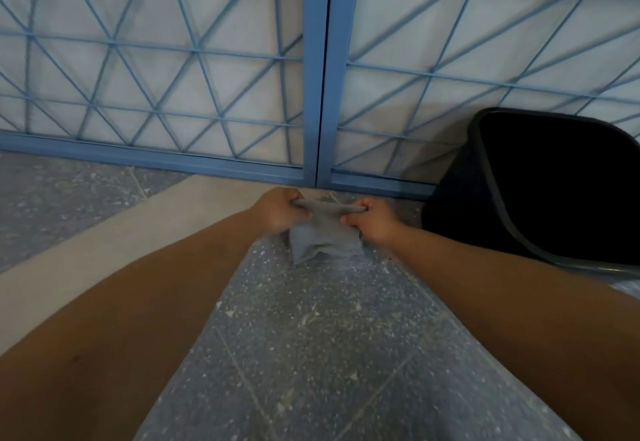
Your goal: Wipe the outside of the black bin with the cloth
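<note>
A grey cloth (323, 234) hangs between my two hands above the speckled floor. My left hand (280, 210) grips its upper left edge and my right hand (372, 219) grips its upper right edge, with the top edge pulled taut between them. The rest of the cloth droops down in folds. The black bin (457, 205) stands on the floor to the right of my right hand, apart from it, with its dark open mouth and grey rim (491, 184) towards me. Neither hand touches the bin.
A blue metal grille door (317, 94) with white panels behind it fills the far side, close behind the hands and bin. The floor is grey speckled tile (311, 336), with a beige band (104, 239) running diagonally on the left.
</note>
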The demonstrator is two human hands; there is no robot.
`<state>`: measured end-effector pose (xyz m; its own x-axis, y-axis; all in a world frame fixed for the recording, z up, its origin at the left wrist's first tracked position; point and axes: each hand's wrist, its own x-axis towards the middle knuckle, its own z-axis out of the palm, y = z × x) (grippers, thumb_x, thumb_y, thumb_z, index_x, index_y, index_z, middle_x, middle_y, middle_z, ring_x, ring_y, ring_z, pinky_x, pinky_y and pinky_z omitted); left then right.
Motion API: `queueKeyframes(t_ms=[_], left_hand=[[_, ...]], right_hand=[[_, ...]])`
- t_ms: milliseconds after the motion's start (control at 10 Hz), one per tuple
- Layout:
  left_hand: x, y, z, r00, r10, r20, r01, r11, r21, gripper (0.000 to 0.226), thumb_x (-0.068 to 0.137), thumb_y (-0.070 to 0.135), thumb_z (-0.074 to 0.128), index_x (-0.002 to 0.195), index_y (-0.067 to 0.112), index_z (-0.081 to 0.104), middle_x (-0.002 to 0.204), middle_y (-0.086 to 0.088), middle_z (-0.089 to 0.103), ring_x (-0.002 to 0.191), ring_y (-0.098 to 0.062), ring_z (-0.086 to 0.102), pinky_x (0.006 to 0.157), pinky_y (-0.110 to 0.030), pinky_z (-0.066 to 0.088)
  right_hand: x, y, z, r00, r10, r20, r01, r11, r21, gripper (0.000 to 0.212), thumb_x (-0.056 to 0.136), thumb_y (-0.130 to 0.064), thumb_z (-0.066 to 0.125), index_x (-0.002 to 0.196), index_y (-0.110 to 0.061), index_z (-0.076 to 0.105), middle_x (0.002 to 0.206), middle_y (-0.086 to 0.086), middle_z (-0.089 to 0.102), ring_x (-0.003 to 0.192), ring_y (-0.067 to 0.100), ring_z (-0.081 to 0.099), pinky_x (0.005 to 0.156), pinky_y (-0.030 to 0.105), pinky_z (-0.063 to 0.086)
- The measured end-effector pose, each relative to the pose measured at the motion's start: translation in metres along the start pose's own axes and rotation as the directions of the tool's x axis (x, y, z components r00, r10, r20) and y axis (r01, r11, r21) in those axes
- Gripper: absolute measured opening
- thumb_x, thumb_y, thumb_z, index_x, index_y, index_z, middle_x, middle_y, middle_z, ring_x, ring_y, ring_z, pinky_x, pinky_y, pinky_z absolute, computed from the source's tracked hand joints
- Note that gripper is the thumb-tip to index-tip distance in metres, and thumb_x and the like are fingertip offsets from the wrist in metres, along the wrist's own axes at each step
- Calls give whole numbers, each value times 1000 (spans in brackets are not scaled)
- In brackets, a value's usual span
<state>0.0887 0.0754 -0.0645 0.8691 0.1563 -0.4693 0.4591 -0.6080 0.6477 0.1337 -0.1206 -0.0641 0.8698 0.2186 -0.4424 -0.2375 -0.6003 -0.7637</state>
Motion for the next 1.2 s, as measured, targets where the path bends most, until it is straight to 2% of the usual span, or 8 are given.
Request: queueKeyframes(t_ms=[100,200,300,400,500,700,900,1200], left_hand=[[18,-5,8,995,26,-97,-25,1000,10,11,106,18,75,106,8,79,106,-11,69,104,-26,62,82,-29,40],[24,-5,18,982,52,-183,-46,998,36,24,106,11,72,126,2,80,122,-21,78,111,-36,70,79,-24,39],[26,-6,29,962,70,-263,-58,997,55,31,104,2,69,134,-4,74,136,-28,71,124,-44,67,81,-26,40],[25,-7,35,956,82,-280,-58,994,95,51,101,-5,65,151,-2,57,153,-27,48,128,-46,60,100,-39,46],[23,-10,39,967,146,-209,-101,972,211,51,102,2,69,152,-1,60,154,-26,50,135,-46,60,110,-42,46],[16,-12,38,985,164,-43,-136,916,378,46,109,23,71,150,2,69,158,-22,52,142,-41,58,118,-32,41],[0,2,23,979,202,-2,-180,880,439,38,106,17,71,140,-1,74,142,-23,68,141,-42,59,112,-35,47],[-90,126,-50,940,338,-33,-259,776,575,65,105,54,73,161,24,59,156,-10,59,149,-31,54,118,-43,48]], right_hand=[[20,2,5,995,-6,-102,5,1000,-2,27,79,-16,75,66,-23,53,69,2,59,65,15,54,58,24,42],[32,6,7,987,-1,-160,-5,999,-36,19,76,-17,77,71,-23,60,79,3,65,74,17,59,63,24,43],[35,11,6,981,-9,-196,10,1000,6,15,76,-11,76,87,-15,66,84,3,63,79,17,58,66,21,42],[32,19,8,960,-121,-253,108,992,-66,31,76,-4,71,106,-8,64,103,11,57,90,23,57,72,18,40],[23,25,12,946,-260,-192,227,958,-175,37,75,3,67,111,-7,62,113,14,48,95,22,54,78,15,37],[10,36,13,983,-176,46,181,920,-348,47,79,-13,73,124,-7,59,123,9,43,115,23,48,82,5,26],[-15,14,-7,973,-222,60,227,881,-414,55,79,-16,71,131,-13,54,128,11,42,119,24,46,96,18,33],[-99,-85,-75,927,-359,106,353,745,-566,37,81,-34,65,114,-17,62,117,10,61,104,26,59,86,34,51]])
